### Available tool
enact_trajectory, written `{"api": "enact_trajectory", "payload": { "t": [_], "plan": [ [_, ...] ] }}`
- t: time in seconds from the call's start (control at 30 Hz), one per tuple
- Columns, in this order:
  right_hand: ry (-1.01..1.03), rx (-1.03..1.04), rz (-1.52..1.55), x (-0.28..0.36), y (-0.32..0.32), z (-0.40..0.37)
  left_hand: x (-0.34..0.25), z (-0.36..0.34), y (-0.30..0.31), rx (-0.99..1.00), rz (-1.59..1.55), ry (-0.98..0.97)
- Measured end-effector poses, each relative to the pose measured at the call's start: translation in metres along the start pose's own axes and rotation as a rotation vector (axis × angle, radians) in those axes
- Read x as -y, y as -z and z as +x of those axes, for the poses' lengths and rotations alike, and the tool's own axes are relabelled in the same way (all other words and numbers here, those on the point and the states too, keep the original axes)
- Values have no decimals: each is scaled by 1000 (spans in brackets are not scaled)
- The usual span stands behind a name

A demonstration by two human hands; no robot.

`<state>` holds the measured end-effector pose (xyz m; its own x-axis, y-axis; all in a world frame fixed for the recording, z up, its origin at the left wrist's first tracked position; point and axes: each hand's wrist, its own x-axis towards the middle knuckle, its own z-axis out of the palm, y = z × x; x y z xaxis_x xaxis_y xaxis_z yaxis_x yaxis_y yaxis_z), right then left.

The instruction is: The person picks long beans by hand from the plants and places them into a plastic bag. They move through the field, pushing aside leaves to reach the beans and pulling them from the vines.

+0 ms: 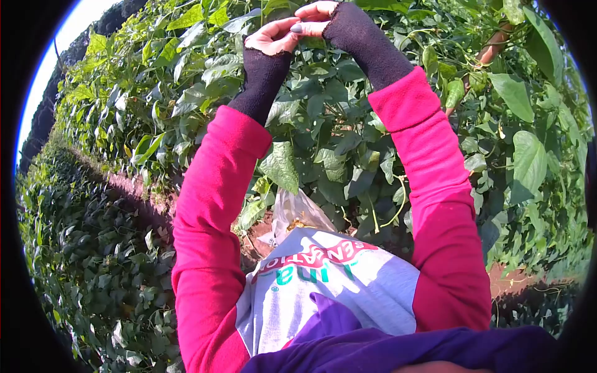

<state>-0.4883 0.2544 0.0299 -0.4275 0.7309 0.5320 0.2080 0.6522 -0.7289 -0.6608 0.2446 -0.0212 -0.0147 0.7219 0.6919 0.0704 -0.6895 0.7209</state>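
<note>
At the top of the view my left hand (273,37) and my right hand (317,20) meet at the fingertips, in front of the leafy plants. Both wear dark fingerless gloves, and the fingers of each are closed in a pinch. Whatever lies between them, if anything, is too small or hidden to make out. Broad green leaves (214,65) surround the hands on either side. Below my forearms, a translucent plastic bag (298,211) hangs in front of my body, with something yellowish showing inside it.
Dense climbing plants (336,112) form a wall ahead. A green pepper-like pod or curled leaf (455,93) hangs by a brown stake (494,45) at right. Thin curling stems (398,208) dangle low. Another leafy row (106,248) runs along the left, beyond a strip of reddish soil (140,189).
</note>
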Motion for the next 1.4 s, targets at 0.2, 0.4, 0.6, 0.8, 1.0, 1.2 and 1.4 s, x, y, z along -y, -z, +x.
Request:
{"api": "enact_trajectory", "payload": {
  "t": [0.2,0.4,0.6,0.8,1.0,1.2,1.4],
  "plan": [
    [108,-157,64,-10,-21,-7,9,-2,-1,-3,-79,-20],
    [267,-320,-251,-4,-23,-21,9,-2,3,49,10,-57],
    [305,-303,-361,14,-19,-32,22,1,1,72,-198,-30],
    [175,-398,-180,21,-23,-51,8,-6,14,132,-151,-14],
    [-334,244,232,52,-99,-161,-12,-14,25,82,342,-89],
    [-413,779,-97,-50,-245,-267,-12,-15,48,127,488,-105],
    [-270,808,-429,-136,-312,-314,-46,-27,63,193,599,-118]
  ]
}}
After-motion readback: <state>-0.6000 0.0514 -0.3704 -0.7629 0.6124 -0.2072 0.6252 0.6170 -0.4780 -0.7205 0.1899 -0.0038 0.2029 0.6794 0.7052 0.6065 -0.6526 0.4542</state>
